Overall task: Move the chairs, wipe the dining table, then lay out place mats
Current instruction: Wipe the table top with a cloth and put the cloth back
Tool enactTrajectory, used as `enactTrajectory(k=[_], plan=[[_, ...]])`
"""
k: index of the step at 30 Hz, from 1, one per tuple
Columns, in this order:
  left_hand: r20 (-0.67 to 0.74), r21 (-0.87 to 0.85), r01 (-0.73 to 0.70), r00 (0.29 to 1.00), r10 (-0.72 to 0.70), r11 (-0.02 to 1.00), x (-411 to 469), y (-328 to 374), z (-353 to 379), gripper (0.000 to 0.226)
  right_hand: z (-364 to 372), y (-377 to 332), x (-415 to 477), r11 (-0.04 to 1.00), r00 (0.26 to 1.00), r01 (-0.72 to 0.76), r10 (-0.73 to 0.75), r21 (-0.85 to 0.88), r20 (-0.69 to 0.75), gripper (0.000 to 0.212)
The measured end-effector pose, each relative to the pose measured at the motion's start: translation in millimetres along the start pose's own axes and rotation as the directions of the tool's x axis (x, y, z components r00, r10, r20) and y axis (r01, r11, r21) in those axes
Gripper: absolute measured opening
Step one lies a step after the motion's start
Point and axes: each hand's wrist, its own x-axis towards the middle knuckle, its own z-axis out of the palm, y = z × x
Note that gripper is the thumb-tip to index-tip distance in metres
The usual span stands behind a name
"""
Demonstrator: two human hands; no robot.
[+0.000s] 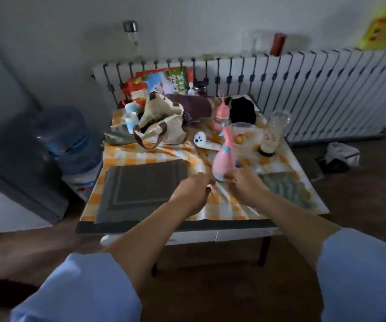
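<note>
- Head view: the tabletop (141, 227) carried an orange-checked cloth (141, 156), rumpled through the middle, with its hem lying along the dark 6 o'clock edge.
- A grey place mat (145, 189) lay flat at 7 o'clock, its near side reaching that edge. A greenish mat (285, 189) lay at 4 o'clock, close to the right edge.
- The right hand (245, 185) had its fingers curled round the base of a tilted pink bottle (222, 163) near the centre.
- The left hand (194, 191) sat just beside the bottle at its 8 o'clock, fingers curled over the cloth. Whether they pinched anything could not be told.
- From 10 to 2 o'clock the far half was crowded: a tote bag (162, 129), a glass bowl (245, 135), and a pale bottle (271, 138) near the right edge.
- A radiator (303, 89) ran close behind at 12 o'clock, and a water jug (66, 135) stood at 9 o'clock. Open wooden floor (210, 287) lay at 6 o'clock.
</note>
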Motion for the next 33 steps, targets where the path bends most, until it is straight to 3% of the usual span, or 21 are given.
enactTrajectory(k=[6,12,17,22,28,33], plan=[[0.251,-0.028,-0.246,0.936,0.245,0.969,62,71,79,0.034,-6,110,-18,0.950,0.950,-0.308,0.310,-0.044,0.029,0.035],[0.338,0.009,-0.329,0.890,0.307,0.944,98,107,128,0.033,-2,180,-27,0.904,0.904,-0.427,0.427,0.003,0.003,0.036],[0.333,0.094,-0.239,0.922,0.195,0.966,134,104,163,0.029,9,218,2,0.923,0.911,-0.377,0.384,-0.078,0.147,0.038],[0.235,0.074,0.000,0.972,-0.017,0.997,156,103,194,0.031,30,244,33,0.946,0.917,-0.299,0.320,-0.123,0.239,0.056],[0.192,-0.064,0.059,0.980,-0.046,0.996,160,120,188,0.028,23,243,54,0.957,0.965,-0.150,0.196,-0.248,0.172,0.029],[0.164,-0.226,0.126,0.982,-0.090,0.966,145,123,134,0.018,-24,215,54,0.945,0.953,-0.030,0.125,-0.326,0.276,0.016]])
